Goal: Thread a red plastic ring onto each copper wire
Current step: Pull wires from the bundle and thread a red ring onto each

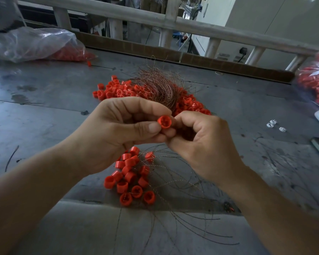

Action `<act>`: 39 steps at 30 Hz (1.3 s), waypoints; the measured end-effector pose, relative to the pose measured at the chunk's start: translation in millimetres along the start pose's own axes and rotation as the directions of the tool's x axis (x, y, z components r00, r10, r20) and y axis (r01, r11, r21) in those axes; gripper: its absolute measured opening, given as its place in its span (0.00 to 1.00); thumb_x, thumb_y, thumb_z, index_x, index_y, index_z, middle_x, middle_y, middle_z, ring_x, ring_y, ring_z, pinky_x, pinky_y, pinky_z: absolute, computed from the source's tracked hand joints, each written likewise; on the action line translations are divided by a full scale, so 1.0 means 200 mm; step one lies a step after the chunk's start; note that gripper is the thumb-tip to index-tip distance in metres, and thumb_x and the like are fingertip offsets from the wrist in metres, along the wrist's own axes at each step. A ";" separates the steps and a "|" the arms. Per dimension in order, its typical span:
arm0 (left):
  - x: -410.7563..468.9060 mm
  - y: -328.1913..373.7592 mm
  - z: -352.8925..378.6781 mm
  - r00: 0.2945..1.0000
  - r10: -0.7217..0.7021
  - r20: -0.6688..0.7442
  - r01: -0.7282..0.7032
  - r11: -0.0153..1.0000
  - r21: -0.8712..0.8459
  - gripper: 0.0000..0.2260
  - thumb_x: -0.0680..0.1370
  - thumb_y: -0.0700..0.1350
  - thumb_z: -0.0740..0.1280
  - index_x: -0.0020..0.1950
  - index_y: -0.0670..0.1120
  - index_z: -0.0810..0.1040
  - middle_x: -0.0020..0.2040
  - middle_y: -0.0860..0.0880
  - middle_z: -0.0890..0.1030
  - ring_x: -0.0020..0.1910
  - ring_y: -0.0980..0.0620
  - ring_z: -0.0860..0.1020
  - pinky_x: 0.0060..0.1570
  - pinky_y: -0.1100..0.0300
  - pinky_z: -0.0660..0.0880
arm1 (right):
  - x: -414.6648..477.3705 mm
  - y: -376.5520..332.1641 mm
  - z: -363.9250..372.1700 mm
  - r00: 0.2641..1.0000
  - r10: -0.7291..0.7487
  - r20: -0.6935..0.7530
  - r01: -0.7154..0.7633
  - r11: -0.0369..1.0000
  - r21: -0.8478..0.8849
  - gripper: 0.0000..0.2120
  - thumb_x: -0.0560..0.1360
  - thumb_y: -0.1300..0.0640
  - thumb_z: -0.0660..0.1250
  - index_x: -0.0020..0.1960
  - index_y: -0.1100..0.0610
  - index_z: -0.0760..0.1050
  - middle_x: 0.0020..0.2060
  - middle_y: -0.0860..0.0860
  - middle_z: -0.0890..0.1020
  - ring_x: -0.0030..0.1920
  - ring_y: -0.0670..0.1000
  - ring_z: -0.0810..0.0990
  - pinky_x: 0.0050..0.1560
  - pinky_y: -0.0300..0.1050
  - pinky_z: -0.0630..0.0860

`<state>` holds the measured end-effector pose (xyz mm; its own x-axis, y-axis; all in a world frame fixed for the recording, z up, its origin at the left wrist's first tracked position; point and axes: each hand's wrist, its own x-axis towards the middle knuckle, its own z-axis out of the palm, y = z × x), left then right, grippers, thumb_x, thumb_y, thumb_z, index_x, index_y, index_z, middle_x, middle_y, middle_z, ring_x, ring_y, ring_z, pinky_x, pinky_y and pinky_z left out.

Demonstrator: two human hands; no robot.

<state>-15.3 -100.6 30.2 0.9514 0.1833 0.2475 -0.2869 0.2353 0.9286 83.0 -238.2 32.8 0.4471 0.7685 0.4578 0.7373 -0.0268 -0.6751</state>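
My left hand (118, 129) pinches a red plastic ring (164, 122) between thumb and fingers, held above the table's middle. My right hand (201, 142) is curled close against the ring from the right, fingertips touching it; whether a wire sits in those fingers I cannot tell. Behind the hands lies a bundle of copper wires (158, 85) over a heap of loose red rings (118, 90). Below the hands is a cluster of red rings on thin wires (131, 177), the wires (188, 183) fanning toward me.
The grey metal table (44, 111) carries a clear bag of red rings (39, 44) at the back left and another bag (315, 83) at the right edge. Small white parts (273, 125) lie to the right. A cardboard strip and railing (173, 24) border the back.
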 end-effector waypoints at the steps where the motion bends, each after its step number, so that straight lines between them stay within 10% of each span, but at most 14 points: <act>1: 0.00 0.00 0.00 1.000 -0.005 0.005 0.005 1.000 0.001 0.10 0.62 0.38 0.69 0.41 0.45 0.84 0.38 0.45 0.84 0.39 0.51 0.83 0.37 0.66 0.78 | 0.00 0.00 0.00 1.000 0.001 0.006 -0.001 1.000 0.000 0.05 0.67 0.66 0.71 0.36 0.59 0.79 0.28 0.42 0.76 0.29 0.40 0.74 0.29 0.28 0.67; 8: 0.00 0.00 -0.01 0.997 -0.003 -0.076 0.003 1.000 -0.002 0.10 0.61 0.38 0.69 0.40 0.44 0.84 0.38 0.45 0.84 0.39 0.51 0.83 0.37 0.65 0.78 | 0.07 0.06 -0.14 0.986 0.163 -0.031 -0.162 0.987 0.017 0.12 0.63 0.41 0.66 0.36 0.49 0.78 0.29 0.46 0.80 0.32 0.47 0.78 0.36 0.45 0.76; 13: 0.00 0.00 -0.01 0.994 0.006 -0.113 -0.007 1.000 -0.011 0.10 0.60 0.39 0.69 0.40 0.43 0.84 0.39 0.45 0.84 0.39 0.51 0.83 0.36 0.66 0.78 | 0.11 0.23 -0.24 0.925 0.262 -0.275 -0.304 0.945 -0.121 0.07 0.72 0.54 0.70 0.35 0.50 0.77 0.26 0.48 0.78 0.28 0.45 0.75 0.32 0.39 0.73; 17: 0.00 0.00 -0.01 0.992 0.008 -0.123 -0.010 1.000 -0.015 0.11 0.59 0.39 0.69 0.40 0.43 0.84 0.38 0.45 0.84 0.39 0.51 0.83 0.36 0.65 0.78 | 0.10 0.31 -0.18 0.942 0.308 -0.132 -0.335 0.893 -0.302 0.06 0.72 0.58 0.69 0.37 0.50 0.77 0.30 0.41 0.77 0.29 0.40 0.73 0.31 0.28 0.68; 24: 0.00 -0.01 -0.02 0.996 0.022 -0.090 -0.021 1.000 0.013 0.11 0.60 0.41 0.71 0.41 0.46 0.84 0.39 0.46 0.84 0.41 0.51 0.83 0.38 0.65 0.78 | 0.13 0.39 -0.09 0.960 0.272 -0.073 -0.271 0.822 -0.501 0.12 0.74 0.58 0.66 0.57 0.53 0.78 0.47 0.47 0.75 0.46 0.48 0.74 0.49 0.40 0.70; 30: 0.00 -0.02 -0.06 0.998 0.003 -0.057 0.007 0.983 0.182 0.19 0.59 0.57 0.77 0.46 0.53 0.83 0.44 0.50 0.84 0.46 0.52 0.82 0.43 0.62 0.79 | 0.15 0.43 -0.07 0.964 0.260 -0.048 -0.245 0.806 -0.539 0.08 0.72 0.58 0.68 0.51 0.55 0.79 0.45 0.49 0.75 0.45 0.48 0.73 0.45 0.38 0.66; 33: 0.00 -0.02 -0.06 0.999 -0.004 -0.053 0.014 0.981 0.195 0.19 0.59 0.57 0.77 0.47 0.53 0.83 0.45 0.49 0.84 0.46 0.51 0.82 0.45 0.60 0.79 | 0.15 0.40 -0.10 0.961 0.242 -0.130 -0.275 0.863 -0.424 0.06 0.74 0.59 0.66 0.50 0.56 0.80 0.43 0.48 0.80 0.44 0.45 0.76 0.47 0.34 0.70; 39: 0.01 -0.01 -0.04 0.996 -0.021 -0.081 0.028 0.996 0.081 0.09 0.64 0.37 0.72 0.42 0.46 0.84 0.41 0.44 0.84 0.42 0.49 0.83 0.39 0.64 0.78 | 0.13 0.23 -0.18 0.909 0.415 -0.045 -0.352 0.820 0.451 0.06 0.74 0.66 0.63 0.45 0.58 0.77 0.30 0.47 0.81 0.31 0.42 0.78 0.33 0.32 0.74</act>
<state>-14.0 -93.6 25.9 0.9451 0.2550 0.2044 -0.2503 0.1627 0.9544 146.0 -243.1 35.0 0.7349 0.6586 0.1619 0.2191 -0.0047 -0.9757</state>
